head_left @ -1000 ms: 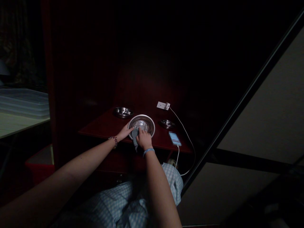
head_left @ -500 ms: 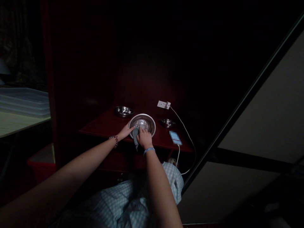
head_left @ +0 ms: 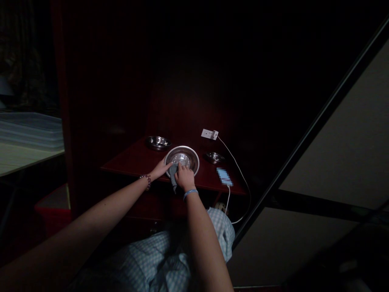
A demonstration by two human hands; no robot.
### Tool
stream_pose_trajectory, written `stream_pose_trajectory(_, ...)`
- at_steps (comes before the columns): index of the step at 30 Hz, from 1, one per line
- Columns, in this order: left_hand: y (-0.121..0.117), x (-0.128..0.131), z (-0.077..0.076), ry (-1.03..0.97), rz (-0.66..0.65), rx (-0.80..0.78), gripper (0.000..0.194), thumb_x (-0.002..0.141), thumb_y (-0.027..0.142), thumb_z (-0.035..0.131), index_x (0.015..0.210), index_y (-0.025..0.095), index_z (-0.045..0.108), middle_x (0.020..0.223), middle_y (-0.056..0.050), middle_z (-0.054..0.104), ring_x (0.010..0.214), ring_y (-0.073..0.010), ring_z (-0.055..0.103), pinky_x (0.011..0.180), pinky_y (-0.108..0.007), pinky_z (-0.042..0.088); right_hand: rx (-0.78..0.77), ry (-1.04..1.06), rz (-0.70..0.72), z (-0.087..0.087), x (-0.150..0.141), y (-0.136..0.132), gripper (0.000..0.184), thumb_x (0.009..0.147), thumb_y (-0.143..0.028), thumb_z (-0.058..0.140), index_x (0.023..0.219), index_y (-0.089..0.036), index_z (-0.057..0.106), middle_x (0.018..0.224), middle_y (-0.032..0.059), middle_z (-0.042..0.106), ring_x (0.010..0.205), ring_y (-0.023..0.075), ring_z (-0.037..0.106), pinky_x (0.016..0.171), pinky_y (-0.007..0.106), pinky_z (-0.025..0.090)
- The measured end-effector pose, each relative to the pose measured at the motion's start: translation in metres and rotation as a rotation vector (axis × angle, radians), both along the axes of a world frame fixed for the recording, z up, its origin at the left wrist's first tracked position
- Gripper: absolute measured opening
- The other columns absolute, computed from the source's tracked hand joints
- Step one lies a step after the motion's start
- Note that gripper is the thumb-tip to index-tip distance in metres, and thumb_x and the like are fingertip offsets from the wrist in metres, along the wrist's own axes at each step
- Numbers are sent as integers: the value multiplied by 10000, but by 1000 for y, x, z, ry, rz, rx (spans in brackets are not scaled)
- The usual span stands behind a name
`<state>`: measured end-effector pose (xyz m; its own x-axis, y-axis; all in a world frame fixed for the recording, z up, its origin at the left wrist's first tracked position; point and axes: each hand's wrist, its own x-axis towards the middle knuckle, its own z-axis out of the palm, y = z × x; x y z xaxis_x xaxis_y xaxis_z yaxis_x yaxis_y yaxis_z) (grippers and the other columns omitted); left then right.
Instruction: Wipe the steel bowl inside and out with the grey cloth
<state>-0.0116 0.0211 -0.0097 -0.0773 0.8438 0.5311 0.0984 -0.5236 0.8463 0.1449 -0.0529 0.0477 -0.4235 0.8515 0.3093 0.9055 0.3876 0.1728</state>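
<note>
A wide stainless steel bowl (head_left: 194, 156) is tilted towards me at the front of a dark red desk (head_left: 130, 158). My left hand (head_left: 160, 169) grips its left rim, thumb over the edge and the other fingers hidden behind. Inside the bowl, my right hand (head_left: 185, 177) is closed on a grey cloth (head_left: 173, 174), whose loose end hangs over the near rim. Two smaller steel bowls sit on the desk: one bowl (head_left: 158, 142) behind on the left, another bowl (head_left: 214, 157) on the right.
A phone (head_left: 224, 177) lies at the desk's right, with a white cable (head_left: 241, 174) running to a wall socket (head_left: 208, 134). Stacked clear plastic lids or boxes (head_left: 30, 132) rest on a pale table (head_left: 27, 158) at left. Below it stands a red container (head_left: 54, 215).
</note>
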Motion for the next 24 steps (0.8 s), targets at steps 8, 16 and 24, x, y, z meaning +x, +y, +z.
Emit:
stream_pose_trajectory(8, 4, -2, -3, -2, -25, 42, 554, 797, 283, 641, 1323, 138, 547, 1341, -132, 623, 1274, -276, 544, 1158, -458, 330, -17, -7, -15, 2, -1, 0, 594, 960, -306, 399, 1490, -49, 322, 1343, 222, 583, 1244, 273, 537, 967, 376, 458)
stream_pose_trajectory(16, 4, -2, -4, 25, -2, 42, 574, 796, 311, 634, 1327, 118, 532, 1353, -154, 609, 1277, -286, 543, 1160, -471, 320, -7, 5, -4, 1, -1, 0, 601, 959, -296, 387, 1496, -36, 315, 1339, 216, 589, 1241, 281, 539, 968, 383, 462)
stream_pose_trajectory(24, 4, -3, -5, 61, 19, 28, 573, 799, 353, 638, 1320, 132, 545, 1331, -149, 625, 1271, -288, 552, 1147, -454, 344, -6, -19, -1, 1, -1, -2, 564, 977, -298, 385, 1488, -67, 319, 1298, 222, 604, 1223, 268, 557, 938, 359, 484)
